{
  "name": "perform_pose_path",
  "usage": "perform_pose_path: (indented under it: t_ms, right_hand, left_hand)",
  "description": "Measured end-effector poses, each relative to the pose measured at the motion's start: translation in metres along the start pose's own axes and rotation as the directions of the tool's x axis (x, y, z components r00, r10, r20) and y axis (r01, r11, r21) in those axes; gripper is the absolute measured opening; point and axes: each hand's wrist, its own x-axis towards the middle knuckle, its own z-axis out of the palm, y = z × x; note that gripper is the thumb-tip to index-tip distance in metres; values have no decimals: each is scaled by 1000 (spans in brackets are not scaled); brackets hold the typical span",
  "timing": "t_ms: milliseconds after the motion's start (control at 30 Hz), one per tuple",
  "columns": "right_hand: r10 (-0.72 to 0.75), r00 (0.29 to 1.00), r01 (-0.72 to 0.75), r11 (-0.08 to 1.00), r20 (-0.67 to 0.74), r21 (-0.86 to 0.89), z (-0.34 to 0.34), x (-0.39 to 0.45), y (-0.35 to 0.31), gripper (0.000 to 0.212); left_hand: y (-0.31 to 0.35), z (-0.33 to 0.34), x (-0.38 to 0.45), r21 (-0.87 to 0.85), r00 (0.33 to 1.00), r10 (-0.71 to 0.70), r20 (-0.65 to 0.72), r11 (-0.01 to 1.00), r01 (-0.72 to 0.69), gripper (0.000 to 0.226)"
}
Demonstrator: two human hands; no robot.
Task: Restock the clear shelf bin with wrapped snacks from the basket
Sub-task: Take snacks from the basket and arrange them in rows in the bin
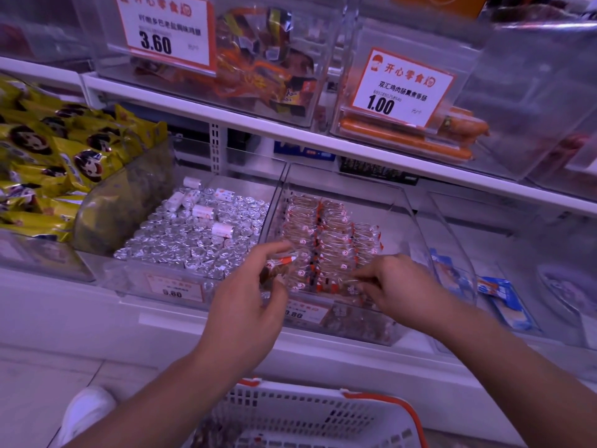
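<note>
A clear shelf bin (416, 218) on the lower shelf holds neat rows of wrapped snacks (326, 234) with orange-and-white ends. My left hand (255, 295) hovers at the bin's front left and grips a few wrapped snacks (277, 265) between thumb and fingers. At the front right of the bin, my right hand (394, 282) pinches the wrappers in the nearest row. Below my arms stands a white basket (310, 412) with an orange handle; more snacks show dimly inside it.
To the left sit a bin of silver foil rolls (193, 234) and a heap of yellow packets (55, 156). Blue packs (504, 295) lie to the right. The upper shelf (290, 130) overhangs with sausage bins and price signs. A white shoe (87, 409) stands on the floor.
</note>
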Motion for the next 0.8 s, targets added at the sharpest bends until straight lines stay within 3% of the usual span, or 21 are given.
perform_pose_path:
  t_ms: [100, 200, 267, 367, 500, 667, 800]
  right_hand:
    - [-3, 1000, 3, 1000, 11, -9, 5, 7, -2, 29]
    - [-88, 996, 89, 993, 18, -75, 5, 10, -3, 11]
    - [-115, 993, 116, 991, 18, -70, 5, 10, -2, 12]
    - [-11, 992, -9, 986, 123, 164, 3, 6, 2, 22]
    - [151, 970, -209, 919, 190, 335, 6, 3, 9, 13]
    - [196, 974, -227, 877, 116, 423, 21, 7, -3, 26]
    - [265, 957, -288, 826, 116, 484, 19, 5, 3, 21]
  left_hand:
    - [-2, 0, 0, -5, 1000, -11, 15, 1000, 11, 47]
    - [-3, -1, 0, -20, 1000, -9, 15, 1000, 9, 46]
    - [-2, -2, 0, -25, 1000, -2, 10, 1000, 2, 43]
    - [-2, -2, 0, -26, 1000, -8, 14, 1000, 8, 47]
    - [-1, -2, 0, -20, 1000, 2, 11, 1000, -2, 51]
    - [-2, 2, 0, -7, 1000, 11, -7, 1000, -11, 47]
    - [-2, 4, 1, -18, 1000, -23, -6, 1000, 23, 45]
